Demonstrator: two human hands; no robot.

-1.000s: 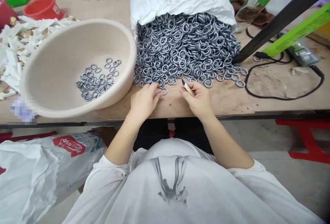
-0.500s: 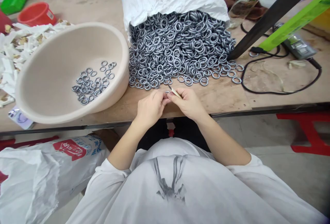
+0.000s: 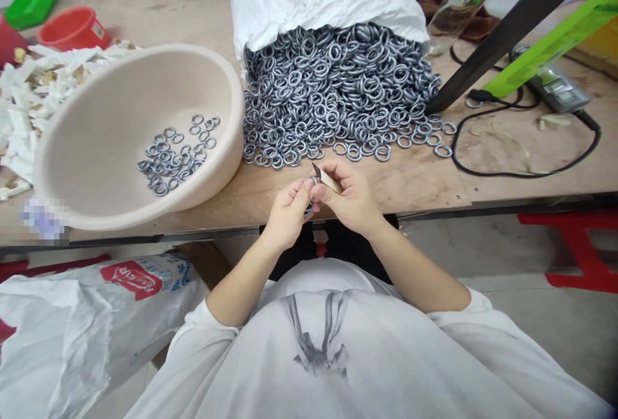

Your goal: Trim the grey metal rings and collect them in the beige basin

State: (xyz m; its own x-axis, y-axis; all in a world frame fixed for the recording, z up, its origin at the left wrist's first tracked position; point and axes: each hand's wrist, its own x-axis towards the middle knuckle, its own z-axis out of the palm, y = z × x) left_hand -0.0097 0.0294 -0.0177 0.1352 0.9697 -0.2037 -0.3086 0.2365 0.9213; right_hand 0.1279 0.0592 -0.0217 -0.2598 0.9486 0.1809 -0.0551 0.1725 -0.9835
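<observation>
My left hand [image 3: 291,210] is closed on a grey ring [image 3: 313,180], pinched near the fingertips of both hands. Just below it, part of another grey ring [image 3: 308,209] shows at the left fingers. In my right hand [image 3: 348,197] is a knife [image 3: 329,181] with a pale handle and a short dark blade pointing up and left, close to the ring. Both hands are over the table's front edge. Beyond them a heap of grey rings [image 3: 333,97] spills from a white sack [image 3: 328,0]. To the left, a beige basin [image 3: 77,148] holds a smaller pile of rings [image 3: 168,161].
White scraps [image 3: 33,97] lie left of the basin, near a red bowl [image 3: 72,27]. A dark post [image 3: 512,33], a green bar [image 3: 555,39] and a black cable [image 3: 456,148] are on the right. A printed sack [image 3: 96,329] lies below the table at left.
My left hand has drawn slightly down and right, and its fingers have turned. The knife blade now shows more fully, tilted up beside the ring.
</observation>
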